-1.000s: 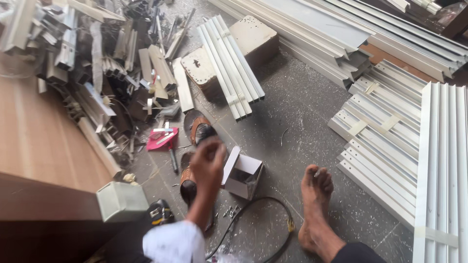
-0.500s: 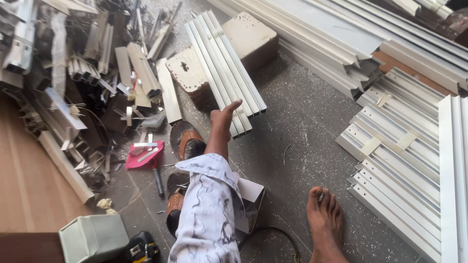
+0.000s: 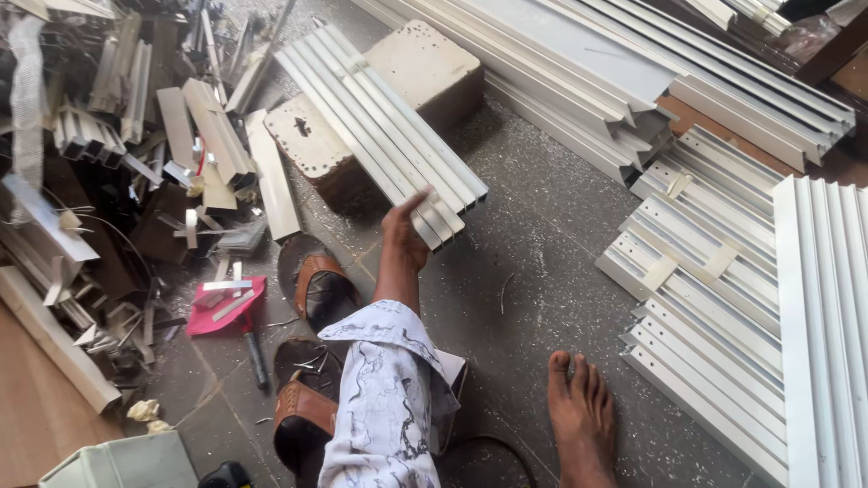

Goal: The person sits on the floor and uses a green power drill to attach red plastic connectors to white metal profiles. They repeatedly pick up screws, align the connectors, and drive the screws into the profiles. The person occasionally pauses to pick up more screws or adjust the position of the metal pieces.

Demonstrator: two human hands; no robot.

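Currently: left hand [image 3: 404, 231], fingers spread, touching the near end of a bundle of white aluminium strips [image 3: 380, 131] propped across two blocks on the floor. Risk: bundle could slide off; cut ends might nick fingers. Right hand unseen.

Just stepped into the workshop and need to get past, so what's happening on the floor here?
A person sits on the grey floor, one bare foot stretched out. One hand, at the end of a patterned sleeve, reaches to the near end of a bundle of white metal strips resting across two blocks; whether it grips yet is unclear. Which hand it is cannot be told. Brown sandals and a red-handled tool lie beside the arm, with scrap offcuts heaped beyond.
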